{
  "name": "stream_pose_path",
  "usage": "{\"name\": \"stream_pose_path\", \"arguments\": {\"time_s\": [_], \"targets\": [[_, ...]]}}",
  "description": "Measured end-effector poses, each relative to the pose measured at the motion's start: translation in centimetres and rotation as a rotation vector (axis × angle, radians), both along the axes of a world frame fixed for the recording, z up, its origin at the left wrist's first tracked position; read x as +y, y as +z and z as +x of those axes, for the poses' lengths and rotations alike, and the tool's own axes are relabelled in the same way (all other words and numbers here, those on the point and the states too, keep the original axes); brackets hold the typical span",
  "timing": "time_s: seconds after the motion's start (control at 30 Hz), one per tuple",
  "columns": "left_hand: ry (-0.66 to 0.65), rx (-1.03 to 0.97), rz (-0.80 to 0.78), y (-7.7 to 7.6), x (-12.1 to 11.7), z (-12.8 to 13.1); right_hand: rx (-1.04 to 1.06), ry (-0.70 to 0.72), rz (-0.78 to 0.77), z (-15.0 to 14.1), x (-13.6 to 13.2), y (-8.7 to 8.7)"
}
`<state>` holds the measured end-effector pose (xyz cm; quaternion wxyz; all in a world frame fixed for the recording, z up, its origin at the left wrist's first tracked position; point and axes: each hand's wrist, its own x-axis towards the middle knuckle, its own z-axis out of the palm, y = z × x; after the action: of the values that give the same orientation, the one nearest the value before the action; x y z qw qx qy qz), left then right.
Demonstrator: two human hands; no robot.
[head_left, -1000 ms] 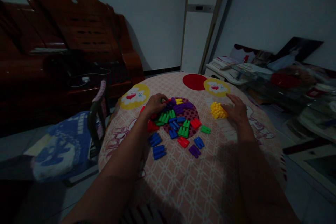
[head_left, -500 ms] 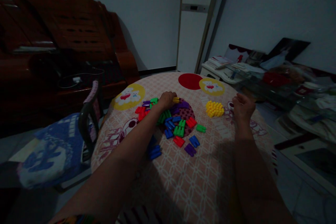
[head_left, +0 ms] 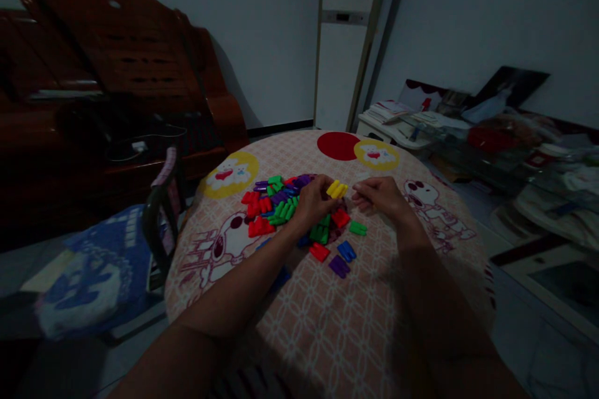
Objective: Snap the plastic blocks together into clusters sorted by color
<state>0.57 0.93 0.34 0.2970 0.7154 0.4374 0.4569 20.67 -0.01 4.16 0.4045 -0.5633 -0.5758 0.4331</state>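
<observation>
My left hand (head_left: 316, 202) is closed in a pinch on a yellow plastic building block (head_left: 337, 189) with tube-like prongs, held above the right side of a loose pile. Facing it from the right is my right hand (head_left: 381, 196), its curled fingertips slightly apart and close to the yellow block, with nothing visible in them. Green blocks (head_left: 283, 211), red blocks (head_left: 261, 226) and purple ones lie around and under my left hand. Nearer me are a red block (head_left: 319, 252), a blue block (head_left: 347, 251), a purple block (head_left: 339, 266) and a green block (head_left: 358, 227).
The round table wears a patterned pink cloth (head_left: 327, 324). To the left stands a chair with a blue cushion (head_left: 100, 268), and behind it a carved wooden sofa (head_left: 135, 68). A cluttered glass-topped side table (head_left: 468, 143) is at the right.
My left hand has lifted the yellow block from the pile and moved right and nearer. My right hand has come left towards it, and the yellow block cluster has gone from sight.
</observation>
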Motion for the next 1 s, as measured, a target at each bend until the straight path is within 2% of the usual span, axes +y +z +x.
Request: {"name": "stream_pose_path", "arguments": {"time_s": [0.1,0.2,0.27,0.33,0.4,0.47,0.57,0.63,0.73,0.8,0.9,1.0], "targets": [[0.014,0.026,0.051,-0.6,-0.5,0.2,0.014,0.075,0.057,-2.4,-0.6,-0.5],[0.053,0.092,0.111,-0.7,-0.7,0.0,-0.087,0.053,0.225,-4.3,-0.9,-1.2],[0.064,0.111,0.119,-0.7,-0.8,-0.2,-0.182,0.045,0.341,-5.0,-1.1,-1.4],[0.024,0.096,0.113,-0.7,-0.9,-0.4,-0.236,0.073,0.380,-4.6,-1.2,-0.9],[-0.072,0.057,0.097,-0.8,-1.0,-0.6,-0.271,0.112,0.340,-2.7,-1.3,0.2],[-0.142,0.028,0.081,-0.9,-0.9,-0.7,-0.344,0.110,0.269,0.5,-1.4,1.6],[-0.129,0.027,0.057,-1.2,-0.7,-0.8,-0.532,-0.072,0.227,6.2,-1.6,3.1],[-0.111,0.034,0.042,-1.4,-0.4,-0.8,-0.702,-0.131,0.149,9.1,-1.7,3.3],[-0.099,0.061,0.036,-1.6,-0.2,-0.8,-0.882,-0.115,-0.006,11.0,-1.2,2.2],[-0.093,0.081,0.032,-1.6,-0.3,-0.8,-0.899,-0.096,-0.079,11.1,-0.6,0.9],[-0.088,0.092,0.032,-1.7,-0.3,-0.9,-0.854,-0.108,-0.078,11.0,0.4,-0.9],[-0.090,0.089,0.043,-1.8,-0.3,-1.0,-0.811,-0.128,-0.057,11.2,1.0,-1.9]]}}
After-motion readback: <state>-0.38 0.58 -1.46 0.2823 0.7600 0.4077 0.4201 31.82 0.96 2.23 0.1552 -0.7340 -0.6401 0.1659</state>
